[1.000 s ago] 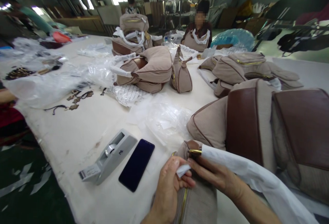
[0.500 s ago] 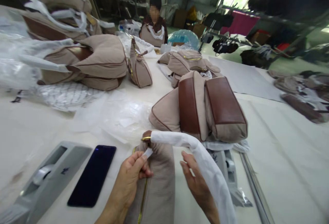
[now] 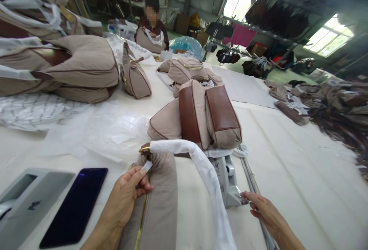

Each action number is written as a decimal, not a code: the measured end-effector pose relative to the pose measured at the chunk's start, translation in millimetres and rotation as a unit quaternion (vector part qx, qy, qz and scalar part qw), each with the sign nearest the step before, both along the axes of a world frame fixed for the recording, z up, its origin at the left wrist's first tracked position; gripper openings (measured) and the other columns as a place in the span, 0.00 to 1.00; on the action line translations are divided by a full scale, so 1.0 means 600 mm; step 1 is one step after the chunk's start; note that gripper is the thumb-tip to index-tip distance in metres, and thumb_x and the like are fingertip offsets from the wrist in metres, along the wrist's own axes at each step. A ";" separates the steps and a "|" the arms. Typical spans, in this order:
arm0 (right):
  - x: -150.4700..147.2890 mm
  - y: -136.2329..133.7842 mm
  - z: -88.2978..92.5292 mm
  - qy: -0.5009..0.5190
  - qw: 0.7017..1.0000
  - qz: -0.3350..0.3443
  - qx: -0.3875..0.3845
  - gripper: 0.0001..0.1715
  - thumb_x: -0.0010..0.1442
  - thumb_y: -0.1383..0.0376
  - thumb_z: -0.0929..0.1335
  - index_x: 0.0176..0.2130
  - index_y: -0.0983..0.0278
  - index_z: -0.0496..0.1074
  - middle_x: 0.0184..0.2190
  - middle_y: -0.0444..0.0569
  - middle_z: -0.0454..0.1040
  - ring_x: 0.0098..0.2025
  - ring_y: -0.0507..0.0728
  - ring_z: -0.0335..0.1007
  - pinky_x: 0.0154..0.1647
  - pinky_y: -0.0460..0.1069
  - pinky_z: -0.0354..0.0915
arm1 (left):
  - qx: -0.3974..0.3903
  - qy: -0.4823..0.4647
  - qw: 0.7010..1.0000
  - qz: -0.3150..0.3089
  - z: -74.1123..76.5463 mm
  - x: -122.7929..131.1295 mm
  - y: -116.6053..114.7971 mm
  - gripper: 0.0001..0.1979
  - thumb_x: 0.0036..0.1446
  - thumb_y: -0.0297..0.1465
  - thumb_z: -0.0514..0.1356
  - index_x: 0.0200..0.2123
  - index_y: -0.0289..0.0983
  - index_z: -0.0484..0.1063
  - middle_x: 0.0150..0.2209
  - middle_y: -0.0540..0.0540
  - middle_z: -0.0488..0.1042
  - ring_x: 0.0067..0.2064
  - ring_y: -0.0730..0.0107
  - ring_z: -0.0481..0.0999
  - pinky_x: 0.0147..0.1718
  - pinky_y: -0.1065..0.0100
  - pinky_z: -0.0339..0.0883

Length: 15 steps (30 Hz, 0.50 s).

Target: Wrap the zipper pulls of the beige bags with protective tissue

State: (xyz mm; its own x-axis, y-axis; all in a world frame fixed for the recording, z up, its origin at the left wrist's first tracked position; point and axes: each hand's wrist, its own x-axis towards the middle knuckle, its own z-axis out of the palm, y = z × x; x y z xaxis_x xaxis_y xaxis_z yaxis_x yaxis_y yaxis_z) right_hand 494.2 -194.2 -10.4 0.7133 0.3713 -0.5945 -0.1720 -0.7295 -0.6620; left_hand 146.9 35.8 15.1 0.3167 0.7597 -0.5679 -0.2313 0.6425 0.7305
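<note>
A beige bag [image 3: 162, 196] with a gold zipper lies in front of me. Its strap [image 3: 205, 173] is wrapped in white paper and arches off to the right from a brown leather tab with a gold ring. At the bag's upper end my left hand [image 3: 123, 192] pinches a small white strip [image 3: 147, 166] between thumb and finger. My right hand [image 3: 266, 209] is at the front of a grey tape dispenser [image 3: 227, 183], its thumb and fingertips closed on the clear tape end at the cutting edge.
A black phone [image 3: 76, 204] and another grey tape dispenser [image 3: 37, 200] lie to the left. Beige bags with brown panels [image 3: 222, 108] sit ahead; more bags [image 3: 86, 66] pile at far left near clear plastic [image 3: 123, 123]. A metal bar [image 3: 250, 173] lies right. Another person [image 3: 151, 20] sits opposite.
My right hand has moved right, from beside the wrapped strap to the tape dispenser's front. My left hand still pinches the white strip at the bag. The view has turned right.
</note>
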 end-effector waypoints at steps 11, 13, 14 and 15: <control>-0.042 -0.063 0.012 0.057 0.992 -0.107 0.027 0.21 0.36 0.51 0.75 0.26 0.62 0.70 0.18 0.39 0.62 0.22 0.49 0.59 0.25 0.44 0.61 | -0.009 -0.007 1.000 0.011 -0.001 -0.009 0.005 0.17 0.41 0.39 0.68 0.24 0.35 0.63 0.20 0.56 0.65 0.22 0.76 0.68 0.28 0.70 0.71; -0.053 -0.069 -0.007 0.007 0.995 -0.095 -0.003 0.22 0.37 0.49 0.74 0.26 0.62 0.71 0.18 0.40 0.62 0.21 0.50 0.60 0.24 0.45 0.62 | -0.012 -0.008 1.000 0.009 -0.001 -0.007 0.004 0.17 0.40 0.39 0.68 0.24 0.35 0.64 0.19 0.56 0.65 0.22 0.77 0.67 0.28 0.70 0.71; -0.058 -0.068 -0.017 -0.023 0.996 -0.079 -0.018 0.22 0.38 0.48 0.72 0.26 0.62 0.71 0.17 0.40 0.62 0.21 0.51 0.60 0.23 0.46 0.62 | -0.012 -0.010 1.000 0.008 -0.002 -0.006 0.004 0.17 0.40 0.39 0.68 0.25 0.35 0.64 0.19 0.56 0.65 0.22 0.77 0.67 0.28 0.69 0.71; -0.063 -0.064 -0.025 -0.049 0.997 -0.061 -0.027 0.22 0.39 0.47 0.71 0.25 0.62 0.71 0.16 0.40 0.62 0.20 0.51 0.60 0.23 0.47 0.62 | -0.012 -0.012 1.000 0.007 -0.003 -0.005 0.004 0.17 0.40 0.39 0.68 0.25 0.35 0.65 0.19 0.56 0.66 0.22 0.77 0.68 0.28 0.69 0.71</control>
